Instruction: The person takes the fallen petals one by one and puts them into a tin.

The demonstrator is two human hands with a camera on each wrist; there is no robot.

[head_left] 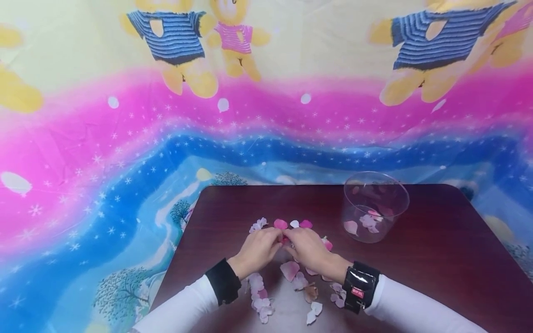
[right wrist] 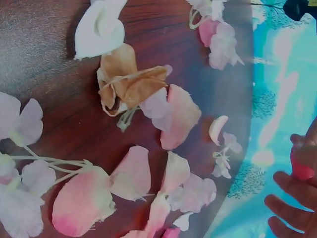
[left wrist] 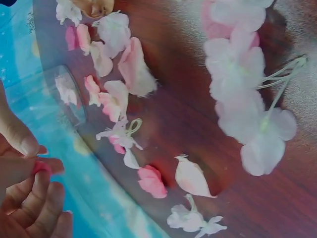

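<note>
Over the table's middle, my left hand and right hand meet at the fingertips. Between them they pinch a deep pink petal, which shows as a red-pink patch in the right wrist view too. Fingers cover much of it. Loose petals and small blossoms lie beneath and around the hands: a large pale pink petal, a brown dried petal, a white petal and a strand of pale blossoms with thin stems. Past the hands lie a pink petal and a magenta petal.
A clear round container stands upright at the back right of the dark wooden table, with several petals and blossoms inside. A printed cloth hangs behind the table. Pale blossoms lie beyond the left hand.
</note>
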